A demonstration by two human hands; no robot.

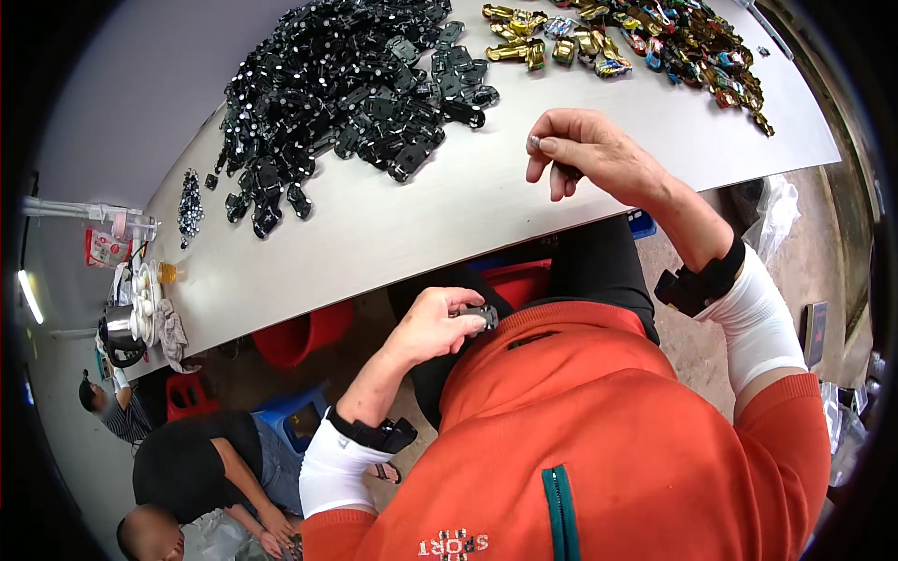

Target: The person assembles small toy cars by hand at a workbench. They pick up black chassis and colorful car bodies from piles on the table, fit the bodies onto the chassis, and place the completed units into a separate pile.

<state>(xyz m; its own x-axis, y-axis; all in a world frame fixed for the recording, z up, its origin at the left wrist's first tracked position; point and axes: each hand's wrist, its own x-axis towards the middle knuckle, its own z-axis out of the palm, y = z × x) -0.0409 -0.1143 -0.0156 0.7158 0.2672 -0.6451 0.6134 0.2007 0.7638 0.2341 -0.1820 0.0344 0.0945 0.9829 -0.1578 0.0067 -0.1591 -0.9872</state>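
Near my lap, below the table's front edge, my left hand [432, 327] is closed around a black toy car chassis [484, 319] held between thumb and fingers. My right hand [594, 154] is raised at the table's front edge, thumb and forefinger pinched on a small silvery piece [535, 142]. Something dark [567, 171] shows under its curled fingers; its kind is hidden. Farther off on the table lies a large heap of black toy car chassis [346, 84]. To its right are shiny gold and multicoloured toy car bodies [692, 47].
The pale table [309, 266] curves across the view. A small heap of silvery parts [190, 208] lies at its left, near cups, a cloth [170, 332] and a metal pot [122, 327]. Red stools [295, 338] stand underneath. A co-worker in black [201, 477] bends at lower left.
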